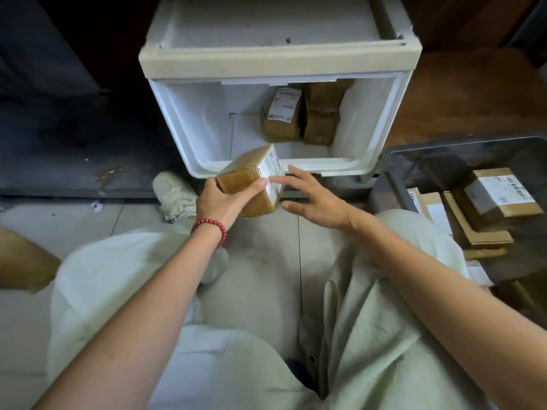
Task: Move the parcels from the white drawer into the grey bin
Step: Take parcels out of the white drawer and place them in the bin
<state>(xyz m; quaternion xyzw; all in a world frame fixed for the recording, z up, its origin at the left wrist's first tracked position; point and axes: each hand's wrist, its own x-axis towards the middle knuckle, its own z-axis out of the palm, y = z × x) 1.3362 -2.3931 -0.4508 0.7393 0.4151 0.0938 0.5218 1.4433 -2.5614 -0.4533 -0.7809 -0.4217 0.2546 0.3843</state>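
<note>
Creased trousers (370, 321) below — left hand (219, 204) grip clamped round boxy taped parcel (238, 179), right hand (321, 202) splayed apart.

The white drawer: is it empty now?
No, a labelled parcel and a plain parcel lie at the back of the white drawer; the left hand holds a third parcel.

Floor's pale tile (74, 226) with thin dark grout lines, and there's a little scrap of paper (96, 206) lying near the foot of a dark, scuffed panel (74, 137) that takes up the whole left side. Over on the right there's a brown wooden surface (461, 93) catching some warm light, and a tan-brown something (20, 261) pokes in at the left edge, can't tell what it is. The back is pretty dim, while the tiles down front are much brighter.
</note>
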